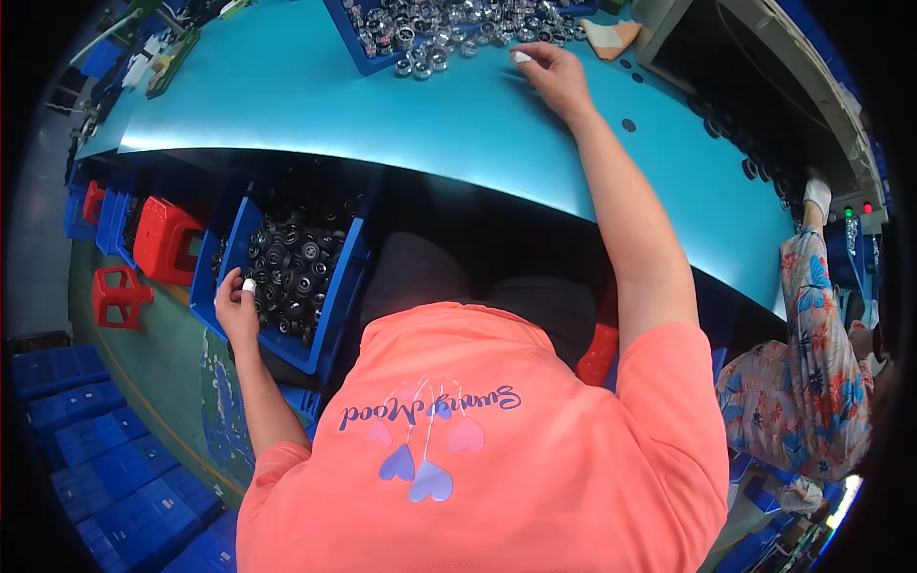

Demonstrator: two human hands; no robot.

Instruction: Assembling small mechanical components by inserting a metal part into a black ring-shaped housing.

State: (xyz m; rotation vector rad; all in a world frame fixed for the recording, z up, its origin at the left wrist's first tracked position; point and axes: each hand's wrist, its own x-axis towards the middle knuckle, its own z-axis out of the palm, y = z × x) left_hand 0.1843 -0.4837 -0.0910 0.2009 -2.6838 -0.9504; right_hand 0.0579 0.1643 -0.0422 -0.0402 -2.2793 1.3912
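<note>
My left hand hangs at the near left edge of a blue bin beside the table, its fingers loosely bent and apart, with nothing visible between them. Black toy-sized wheels fill the bin. Over the far part of the table, my right hand reaches out with fingers slightly curved and apart; no object shows in it. Near its fingertips lie loose shiny chrome wheel-like parts, spilling from a blue tray. White coverings wrap a fingertip on each hand.
The turquoise table curves across the view. At right, a machine has black discs before it, and a co-worker's patterned sleeve reaches toward it. An orange-white cloth lies at the back. Red stools and stacked blue crates stand left.
</note>
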